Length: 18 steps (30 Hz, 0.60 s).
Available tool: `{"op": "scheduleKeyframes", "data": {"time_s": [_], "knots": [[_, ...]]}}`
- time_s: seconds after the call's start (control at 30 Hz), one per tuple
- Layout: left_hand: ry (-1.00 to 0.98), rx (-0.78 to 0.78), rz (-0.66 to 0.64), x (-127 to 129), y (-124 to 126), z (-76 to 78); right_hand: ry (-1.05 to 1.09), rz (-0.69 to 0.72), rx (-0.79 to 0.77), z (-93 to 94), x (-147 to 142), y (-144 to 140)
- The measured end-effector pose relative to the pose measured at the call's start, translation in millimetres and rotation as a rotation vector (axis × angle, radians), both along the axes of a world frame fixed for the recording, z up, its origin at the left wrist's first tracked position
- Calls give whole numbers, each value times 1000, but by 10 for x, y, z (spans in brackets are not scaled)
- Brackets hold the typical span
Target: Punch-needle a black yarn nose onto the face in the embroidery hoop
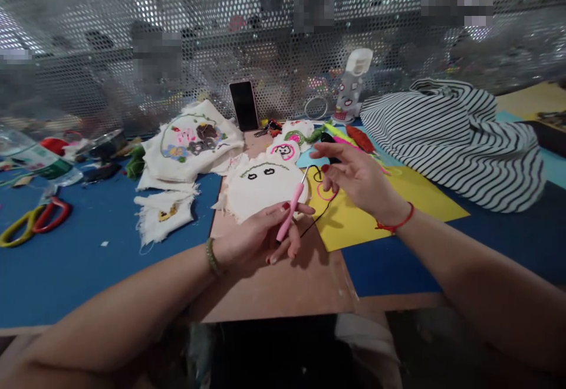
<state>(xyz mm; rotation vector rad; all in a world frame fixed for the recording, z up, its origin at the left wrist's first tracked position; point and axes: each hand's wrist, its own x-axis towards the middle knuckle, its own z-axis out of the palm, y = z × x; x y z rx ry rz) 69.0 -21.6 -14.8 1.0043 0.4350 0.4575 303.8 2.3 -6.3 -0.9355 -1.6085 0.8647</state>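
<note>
Punch needle [292,206], pink handle: over the brown board [274,283], just beside the round white cloth [260,191] with black stitching. Left hand [256,238]: fingers clamped on the handle. Right hand [354,180]: fingers loosely spread, touching black yarn [316,218] over the yellow sheet [398,200]. Striped bag [455,135]: contents hidden. Scissors [35,221] well apart, left. Background behind the mesh blurred.

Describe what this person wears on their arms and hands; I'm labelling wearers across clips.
Both forearms are bare, no sleeves. The left hand has a green beaded bracelet at the wrist. The right hand has a thin red cord bracelet. The fingernails are painted red.
</note>
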Motion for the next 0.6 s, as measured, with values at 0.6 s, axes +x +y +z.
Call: {"op": "scheduleKeyframes", "data": {"time_s": [0.6], "knots": [[102, 76, 62, 50, -86, -26, 39, -147, 55, 41, -25, -8]]}}
